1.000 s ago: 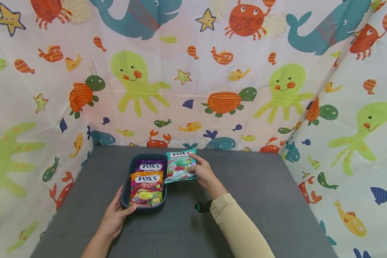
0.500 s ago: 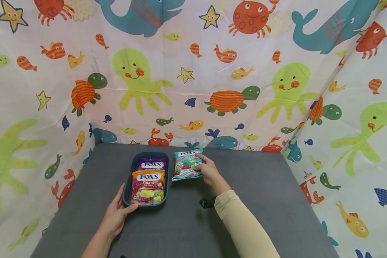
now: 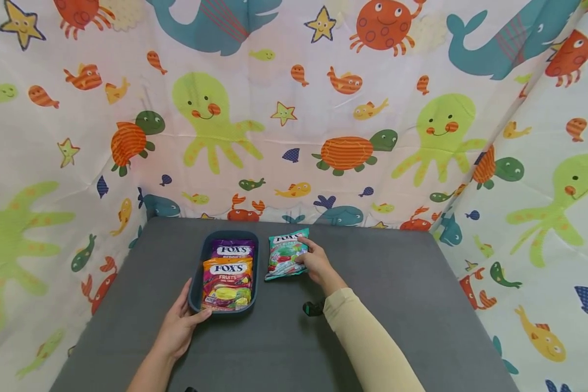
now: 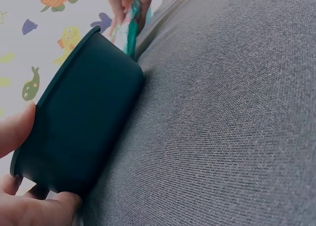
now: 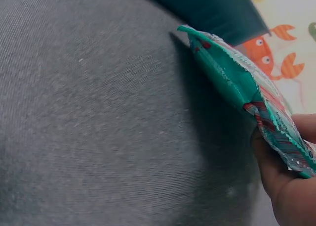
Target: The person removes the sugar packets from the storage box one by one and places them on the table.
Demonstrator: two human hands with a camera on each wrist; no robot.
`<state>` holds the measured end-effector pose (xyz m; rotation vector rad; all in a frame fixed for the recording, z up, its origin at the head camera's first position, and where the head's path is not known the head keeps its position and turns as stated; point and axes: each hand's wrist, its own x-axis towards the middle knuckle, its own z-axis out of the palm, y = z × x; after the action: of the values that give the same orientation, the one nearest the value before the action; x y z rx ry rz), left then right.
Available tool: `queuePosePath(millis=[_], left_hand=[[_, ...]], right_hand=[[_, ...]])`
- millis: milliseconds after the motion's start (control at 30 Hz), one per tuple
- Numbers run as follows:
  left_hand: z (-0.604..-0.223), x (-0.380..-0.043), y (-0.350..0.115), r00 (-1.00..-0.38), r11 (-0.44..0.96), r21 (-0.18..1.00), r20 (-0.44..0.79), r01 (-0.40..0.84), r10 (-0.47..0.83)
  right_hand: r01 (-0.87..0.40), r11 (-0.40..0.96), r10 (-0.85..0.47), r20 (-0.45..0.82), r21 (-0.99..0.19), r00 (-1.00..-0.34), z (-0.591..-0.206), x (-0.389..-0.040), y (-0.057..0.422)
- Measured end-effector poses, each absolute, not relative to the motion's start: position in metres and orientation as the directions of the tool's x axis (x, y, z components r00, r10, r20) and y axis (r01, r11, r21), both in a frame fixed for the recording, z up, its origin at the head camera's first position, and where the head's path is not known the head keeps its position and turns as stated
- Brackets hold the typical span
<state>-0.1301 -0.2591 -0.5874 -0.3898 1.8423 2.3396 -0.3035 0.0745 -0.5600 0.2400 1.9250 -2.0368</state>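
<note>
A dark blue plastic tub (image 3: 255, 261) stands left of centre on the grey cloth. My left hand (image 3: 178, 324) grips its near left corner, with the thumb at the near rim; the left wrist view shows the tub's outer wall (image 4: 94, 102). Inside, an orange Fox's Fruits candy bag (image 3: 227, 283) overlaps a purple Fox's Berries bag (image 3: 232, 249) and partly hides it. To the right of the tub, my right hand (image 3: 320, 267) pinches a green Fox's mint candy bag (image 3: 284, 255) by its right side. In the right wrist view that bag (image 5: 222, 72) is tilted, casting a shadow below.
Grey cloth (image 3: 397, 305) covers the table and runs right of my hands. A white curtain (image 3: 294, 49) printed with sea animals stands behind and along both sides. A black strap (image 3: 313, 308) hangs by my right sleeve.
The green candy bag has moved right in my right hand, from against the tub's right rim to apart from it. My left hand keeps its hold on the tub. The head view has shifted slightly.
</note>
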Motion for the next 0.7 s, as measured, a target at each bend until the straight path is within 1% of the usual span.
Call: queuePosePath(millis=[233,300,400,467,533,633,700], left_hand=[[-0.5874,-0.1293,-0.2609,-0.959,-0.23,0.937,-0.281,-0.264,-0.042],[-0.5872,-0.1282,-0.2619,-0.958,-0.229,0.936,-0.283,-0.267,-0.04],[-0.5867,-0.1262,-0.2636,-0.956,-0.233,0.933,-0.291,-0.274,-0.04],[-0.5867,-0.1256,-0.2636,-0.956,-0.234,0.933,-0.291,-0.274,-0.04],[-0.5874,-0.1265,-0.2624,-0.958,-0.237,0.934,-0.283,-0.267,-0.037],[-0.5893,-0.1284,-0.2604,-0.963,-0.238,0.938,-0.267,-0.253,-0.031],[-0.59,-0.1287,-0.2608,-0.964,-0.235,0.94,-0.263,-0.249,-0.028]], right_hand=[[0.339,0.003,-0.096,-0.338,-0.941,-0.936,-0.5697,-0.3041,0.0715],[0.312,0.065,-0.094,-0.318,-0.948,-0.944,-0.5708,-0.304,0.0711],[0.238,0.207,-0.09,-0.26,-0.949,-0.961,-0.5705,-0.3034,0.0702],[0.178,0.315,-0.075,-0.212,-0.932,-0.974,-0.569,-0.303,0.0702],[0.143,0.389,-0.053,-0.178,-0.91,-0.983,-0.5668,-0.303,0.0713],[0.124,0.449,-0.028,-0.152,-0.885,-0.988,-0.565,-0.3037,0.0737],[0.125,0.454,-0.022,-0.151,-0.882,-0.988,-0.5657,-0.3032,0.0742]])
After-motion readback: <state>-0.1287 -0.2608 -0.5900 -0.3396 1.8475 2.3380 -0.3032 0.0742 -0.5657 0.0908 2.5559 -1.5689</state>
